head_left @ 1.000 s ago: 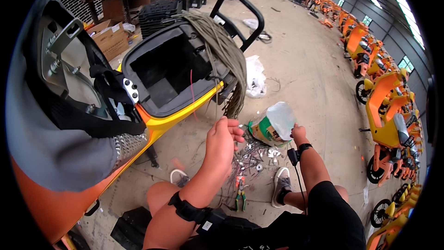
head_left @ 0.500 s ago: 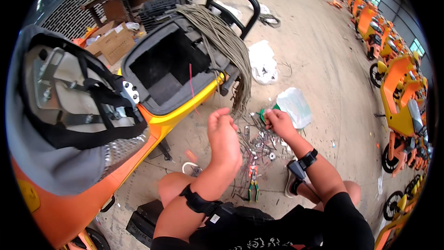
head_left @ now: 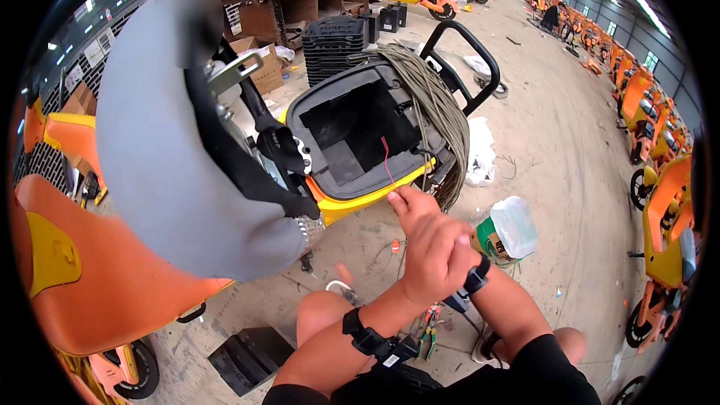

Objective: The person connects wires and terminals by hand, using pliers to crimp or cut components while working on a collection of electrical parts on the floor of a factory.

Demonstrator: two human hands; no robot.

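Observation:
A thin red wire (head_left: 387, 157) hangs out of the scooter's dark seat compartment (head_left: 352, 169) over its yellow rim. At the wire's lower end are the pinched fingertips of my right hand (head_left: 409, 206). Most of that hand is hidden behind my left hand (head_left: 436, 255), which crosses in front of it near the wrist. Curled fingers close my left hand, and whatever it may hold cannot be made out. The grey padded seat cover (head_left: 195, 202), with metal brackets, leans to the left of the compartment.
A coil of grey-green rope (head_left: 427, 97) drapes over the compartment's back beside a black grab bar (head_left: 491, 67). A green bucket with a clear plastic bag (head_left: 514, 229) stands to the right. Pliers (head_left: 428, 330) lie below my hands, and a black box (head_left: 250, 360) sits lower left.
The view has swung, and the scooter appears farther right. My right hand has left the bucket's side for the wire at the yellow rim. My left hand has curled and now overlaps it.

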